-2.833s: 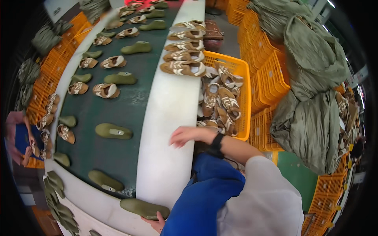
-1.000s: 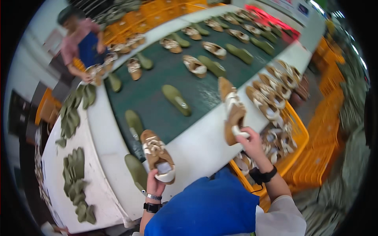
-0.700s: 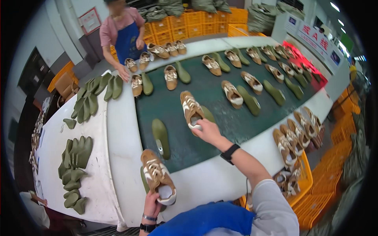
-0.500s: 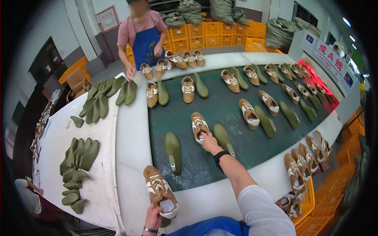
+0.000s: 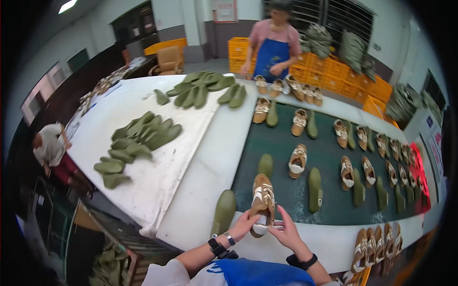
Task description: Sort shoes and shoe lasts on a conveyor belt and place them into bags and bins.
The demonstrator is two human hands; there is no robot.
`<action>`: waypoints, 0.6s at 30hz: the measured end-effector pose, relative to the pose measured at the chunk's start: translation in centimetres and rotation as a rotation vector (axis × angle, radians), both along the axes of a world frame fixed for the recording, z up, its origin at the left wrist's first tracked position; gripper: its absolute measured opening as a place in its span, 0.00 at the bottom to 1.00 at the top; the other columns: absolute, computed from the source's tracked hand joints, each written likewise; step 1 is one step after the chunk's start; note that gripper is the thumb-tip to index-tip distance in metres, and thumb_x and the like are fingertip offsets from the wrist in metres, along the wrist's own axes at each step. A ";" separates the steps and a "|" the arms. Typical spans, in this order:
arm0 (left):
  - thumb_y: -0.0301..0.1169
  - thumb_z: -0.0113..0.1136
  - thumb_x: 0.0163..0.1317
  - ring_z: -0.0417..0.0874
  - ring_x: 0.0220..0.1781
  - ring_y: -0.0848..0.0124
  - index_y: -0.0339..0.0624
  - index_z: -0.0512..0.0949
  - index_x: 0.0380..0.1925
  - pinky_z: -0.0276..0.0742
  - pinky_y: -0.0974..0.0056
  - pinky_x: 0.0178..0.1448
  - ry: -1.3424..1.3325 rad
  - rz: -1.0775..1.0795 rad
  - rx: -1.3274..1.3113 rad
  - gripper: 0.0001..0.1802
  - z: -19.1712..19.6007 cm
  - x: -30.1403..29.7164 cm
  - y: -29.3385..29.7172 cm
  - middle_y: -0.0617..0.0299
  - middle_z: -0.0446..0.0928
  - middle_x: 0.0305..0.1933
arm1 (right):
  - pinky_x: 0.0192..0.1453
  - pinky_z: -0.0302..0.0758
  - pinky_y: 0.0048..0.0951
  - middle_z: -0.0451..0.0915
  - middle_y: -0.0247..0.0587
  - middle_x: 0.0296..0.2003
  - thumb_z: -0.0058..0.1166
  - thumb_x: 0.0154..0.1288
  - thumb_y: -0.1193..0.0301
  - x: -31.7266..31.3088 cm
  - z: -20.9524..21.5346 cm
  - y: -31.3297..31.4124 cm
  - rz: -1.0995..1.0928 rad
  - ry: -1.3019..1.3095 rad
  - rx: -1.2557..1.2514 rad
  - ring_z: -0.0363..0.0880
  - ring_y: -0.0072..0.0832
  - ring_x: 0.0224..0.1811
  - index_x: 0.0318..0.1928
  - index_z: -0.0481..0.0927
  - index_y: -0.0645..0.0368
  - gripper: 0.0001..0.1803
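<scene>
Grip of left hand (image 5: 242,226) and right hand (image 5: 287,232) clasps a brown-and-white lace-up sneaker (image 5: 262,199) at the frame's lower centre.

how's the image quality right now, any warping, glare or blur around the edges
Head view: fisheye warping bows the near edge of the dark green work surface, and black crowds the corners; head view: a ceiling light is blown out at upper left; head view: the brown-and-white shoe between the left hand and right hand is clear enough to show its lacing.
</scene>
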State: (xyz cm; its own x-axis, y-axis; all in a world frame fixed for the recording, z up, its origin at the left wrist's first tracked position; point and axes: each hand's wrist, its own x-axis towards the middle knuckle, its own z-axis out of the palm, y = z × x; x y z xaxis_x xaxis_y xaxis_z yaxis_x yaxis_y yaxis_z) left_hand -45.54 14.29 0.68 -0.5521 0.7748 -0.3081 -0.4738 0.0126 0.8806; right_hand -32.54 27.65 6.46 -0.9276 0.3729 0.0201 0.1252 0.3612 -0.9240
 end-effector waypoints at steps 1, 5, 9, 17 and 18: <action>0.32 0.50 0.65 0.73 0.49 0.75 0.34 0.64 0.56 0.69 0.69 0.53 -0.004 0.003 0.002 0.22 0.9 0.4 -0.4 0.61 0.72 0.51 | 0.39 0.77 0.28 0.67 0.42 0.55 0.59 0.55 0.68 0.7 1.0 -0.8 -0.034 -0.020 0.029 0.78 0.31 0.40 0.60 0.64 0.53 0.32; 0.36 0.51 0.64 0.69 0.56 0.71 0.33 0.57 0.61 0.66 0.67 0.57 0.200 -0.030 -0.052 0.29 0.4 1.3 -3.0 0.56 0.69 0.55 | 0.32 0.76 0.29 0.76 0.39 0.41 0.61 0.51 0.66 1.6 -0.2 -4.0 0.136 -0.006 0.451 0.79 0.33 0.31 0.44 0.74 0.54 0.19; 0.36 0.62 0.54 0.64 0.62 0.53 0.34 0.58 0.60 0.61 0.57 0.63 1.236 0.159 -0.242 0.37 0.3 0.3 -6.5 0.44 0.65 0.57 | 0.36 0.75 0.33 0.78 0.43 0.36 0.60 0.51 0.66 1.5 -3.7 -3.4 0.142 -0.181 0.370 0.78 0.38 0.32 0.42 0.75 0.57 0.17; 0.22 0.55 0.46 0.60 0.63 0.46 0.39 0.65 0.52 0.61 0.53 0.64 1.318 0.027 -0.415 0.28 -4.9 -3.2 -12.4 0.41 0.58 0.60 | 0.39 0.74 0.37 0.78 0.46 0.33 0.55 0.55 0.62 1.0 -4.9 -1.6 0.133 -0.367 0.323 0.78 0.42 0.36 0.42 0.76 0.56 0.16; 0.22 0.55 0.46 0.60 0.63 0.45 0.39 0.65 0.52 0.61 0.53 0.64 1.211 0.061 -0.398 0.28 -5.0 -3.2 -12.2 0.41 0.57 0.61 | 0.38 0.74 0.37 0.78 0.46 0.32 0.56 0.55 0.63 -0.1 -3.2 -1.3 0.069 -0.301 0.228 0.78 0.41 0.35 0.42 0.75 0.57 0.16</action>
State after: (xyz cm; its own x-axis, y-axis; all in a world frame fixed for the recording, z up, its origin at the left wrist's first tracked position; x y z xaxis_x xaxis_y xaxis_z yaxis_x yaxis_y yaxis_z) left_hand -48.78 2.06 -4.32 -0.6728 0.7091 0.2110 0.6169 0.3803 0.6891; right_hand -32.66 26.38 3.24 -0.9274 0.3269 -0.1820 0.3472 0.5706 -0.7442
